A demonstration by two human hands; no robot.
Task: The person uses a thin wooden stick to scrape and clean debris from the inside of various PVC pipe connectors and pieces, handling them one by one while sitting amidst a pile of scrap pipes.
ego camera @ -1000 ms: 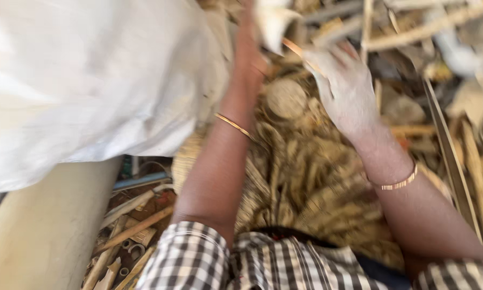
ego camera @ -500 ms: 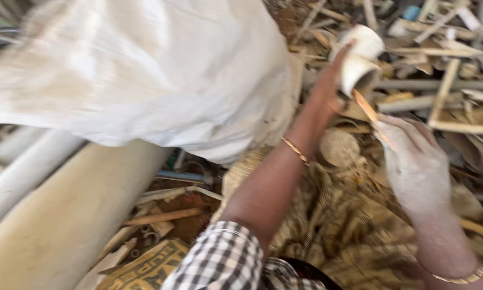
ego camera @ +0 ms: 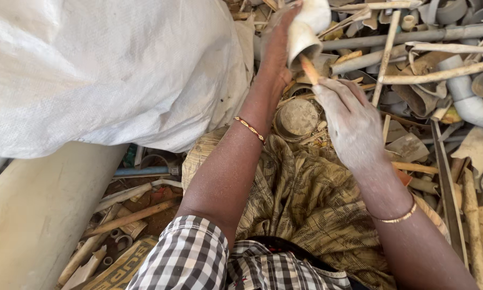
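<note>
Ground heaped with scrap [ego camera: 413, 145], grey plastic pipes [ego camera: 392, 40], pale wooden sticks [ego camera: 440, 72], round dusty lid [ego camera: 298, 118], bulging white woven sack [ego camera: 102, 70].

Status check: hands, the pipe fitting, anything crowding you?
Left hand grips white pipe fitting. Right hand pokes orange stick into its mouth. White sack crowds left.

White pipe elbow fitting [ego camera: 306, 29]: dusty, short curved piece, held up in my left hand [ego camera: 278, 45] above the scrap heap, open mouth tilted down toward me. Thin orange-tan stick [ego camera: 309, 69]: gripped in my dust-coated right hand [ego camera: 351, 123], tip angled up into the fitting's mouth, touching its rim. Interior not visible.
</note>
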